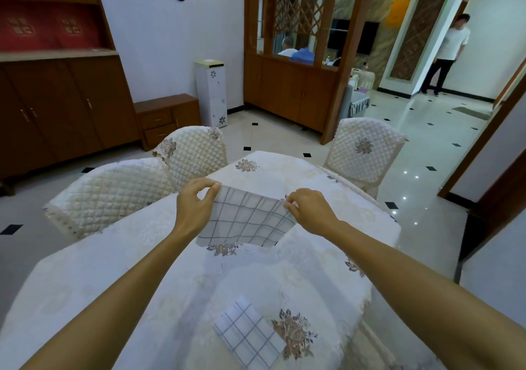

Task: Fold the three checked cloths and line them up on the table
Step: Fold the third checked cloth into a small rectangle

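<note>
While left grip (193, 202) and right grip (310, 210) pinch its corners, checked cloth (247, 223) hangs between.

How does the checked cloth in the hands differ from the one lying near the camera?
The held cloth is held up, pinched at its top corners by the left hand and right hand; the near cloth lies flat on the table. The held cloth hangs and looks larger; the near cloth is folded into a rectangle. Both are white with grey checks.

Matt woven checked cloth (246, 220), quilted chair covers (365, 147) — glossy floor tiles (427, 142)
</note>
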